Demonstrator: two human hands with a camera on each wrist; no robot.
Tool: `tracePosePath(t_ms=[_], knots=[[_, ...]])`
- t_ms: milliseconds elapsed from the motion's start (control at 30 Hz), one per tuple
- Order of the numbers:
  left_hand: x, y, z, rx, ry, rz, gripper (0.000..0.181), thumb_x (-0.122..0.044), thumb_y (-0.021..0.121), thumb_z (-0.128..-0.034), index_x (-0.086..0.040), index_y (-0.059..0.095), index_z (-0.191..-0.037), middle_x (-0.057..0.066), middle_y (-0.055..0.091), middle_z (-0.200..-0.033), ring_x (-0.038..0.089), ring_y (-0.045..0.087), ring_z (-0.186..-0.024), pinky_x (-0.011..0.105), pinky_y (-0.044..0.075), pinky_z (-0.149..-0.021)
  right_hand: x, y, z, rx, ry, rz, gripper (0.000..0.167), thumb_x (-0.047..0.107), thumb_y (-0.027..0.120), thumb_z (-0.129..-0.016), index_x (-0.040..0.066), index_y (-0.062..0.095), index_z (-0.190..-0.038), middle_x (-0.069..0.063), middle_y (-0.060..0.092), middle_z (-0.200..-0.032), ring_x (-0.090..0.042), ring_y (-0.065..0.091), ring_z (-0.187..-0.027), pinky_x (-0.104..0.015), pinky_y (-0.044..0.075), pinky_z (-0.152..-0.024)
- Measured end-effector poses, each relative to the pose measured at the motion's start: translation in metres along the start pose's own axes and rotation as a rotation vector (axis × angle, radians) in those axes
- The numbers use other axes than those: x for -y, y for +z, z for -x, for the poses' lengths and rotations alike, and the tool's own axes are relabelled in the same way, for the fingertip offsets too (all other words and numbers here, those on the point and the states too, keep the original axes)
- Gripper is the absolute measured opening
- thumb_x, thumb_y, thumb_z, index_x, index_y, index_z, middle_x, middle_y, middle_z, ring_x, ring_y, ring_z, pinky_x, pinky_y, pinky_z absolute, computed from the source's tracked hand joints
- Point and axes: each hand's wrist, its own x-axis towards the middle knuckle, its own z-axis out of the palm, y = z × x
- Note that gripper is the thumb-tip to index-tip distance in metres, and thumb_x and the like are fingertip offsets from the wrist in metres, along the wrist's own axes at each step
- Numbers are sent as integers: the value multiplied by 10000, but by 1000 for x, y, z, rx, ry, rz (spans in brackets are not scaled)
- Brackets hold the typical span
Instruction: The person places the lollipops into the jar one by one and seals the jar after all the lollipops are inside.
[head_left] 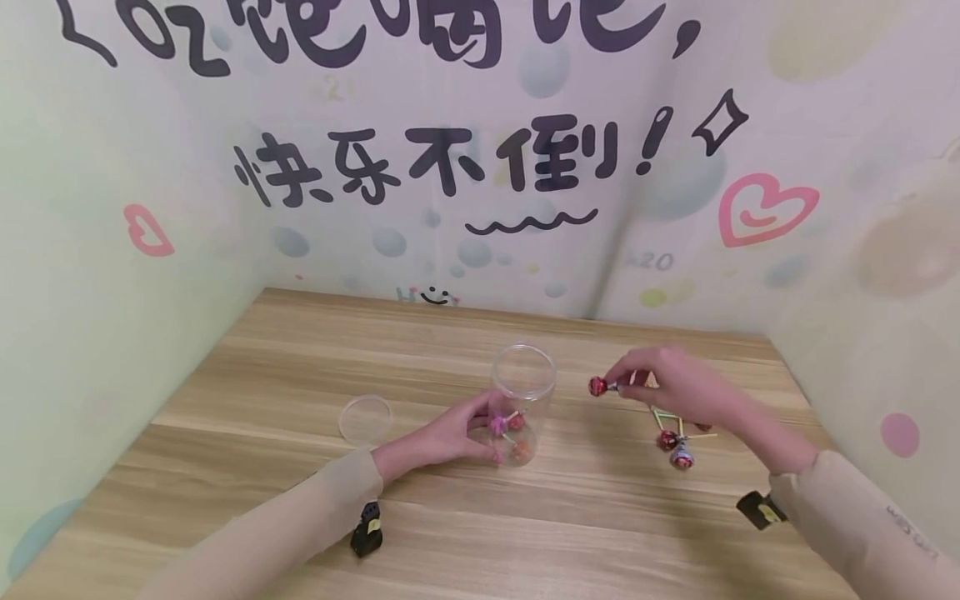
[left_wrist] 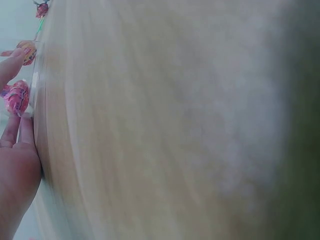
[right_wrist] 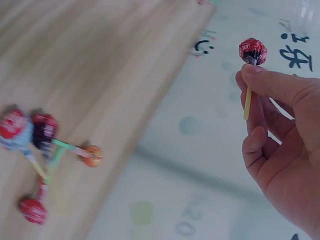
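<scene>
A clear plastic jar (head_left: 534, 392) stands upright and uncapped on the table, with several wrapped lollipops (head_left: 517, 450) at its bottom. My left hand (head_left: 450, 432) holds the jar low on its left side, thumb and fingers around the wall. In the left wrist view, a pink-wrapped lollipop (left_wrist: 18, 97) shows through the plastic beside the fingers. To the right of the jar, above the table, my right hand (head_left: 675, 383) pinches a dark red lollipop (right_wrist: 253, 51) near its head, its yellow stick pointing back toward the palm.
Several more lollipops (head_left: 682, 459) lie in a loose pile on the table under my right forearm, sticks crossing. A round clear lid (head_left: 365, 419) lies flat left of the jar. The wooden table (head_left: 480, 533) meets a printed wall (head_left: 420, 250) at the back.
</scene>
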Motion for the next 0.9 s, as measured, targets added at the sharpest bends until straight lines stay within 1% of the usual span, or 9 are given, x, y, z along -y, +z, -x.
tracePosePath(t_ms=[167,267,400,500,633,767,900], knots=[[0,-1,-1,-9,-6,-7,835,-59,842,-745,-167,417,-1456,48,539,-1436,232,519,-1339,344,411,-1157,12,-22,-22,-24,-10,-15,208,53,745,-855,168,755,-1028,65,752,-931,17,617,-743,-187,535,-626],[0,-1,-1,-7,-2,-1,828,-57,841,-746,-158,420,-1453,53,527,-1447,237,513,-1345,360,406,-1164,19,-31,-34,-30,-2,-21,196,68,742,-864,158,753,-1037,62,751,-928,0,619,-759,-189,531,-635],[-1,-1,-1,-1,8,7,810,-52,836,-754,-154,426,-1445,57,533,-1444,234,514,-1345,344,408,-1161,30,-43,-48,-52,13,-41,185,80,748,-863,150,756,-1035,50,754,-915,-35,591,-721,-193,506,-614],[0,0,1,1,14,3,821,-53,834,-757,-164,416,-1455,52,538,-1441,224,515,-1344,309,411,-1152,40,-49,-57,-39,25,-60,190,100,744,-872,168,760,-1048,46,763,-950,-59,572,-692,-201,490,-602],[0,0,1,9,22,6,835,-53,831,-761,-169,401,-1467,52,551,-1435,219,513,-1347,281,407,-1149,53,-51,-66,18,31,-81,196,134,734,-886,206,755,-1067,56,762,-998,-74,566,-662,-211,473,-569],[2,-1,0,10,22,8,833,-58,829,-767,-177,398,-1470,45,565,-1423,215,515,-1343,284,406,-1146,63,-46,-74,55,-2,-92,184,156,740,-884,221,753,-1055,69,756,-990,-71,551,-627,-214,474,-543],[3,0,0,13,31,15,816,-55,822,-773,-183,405,-1463,49,591,-1399,221,529,-1329,294,412,-1137,70,-39,-79,81,-34,-125,184,139,744,-875,198,756,-1049,60,758,-969,-50,605,-700,-210,527,-604]])
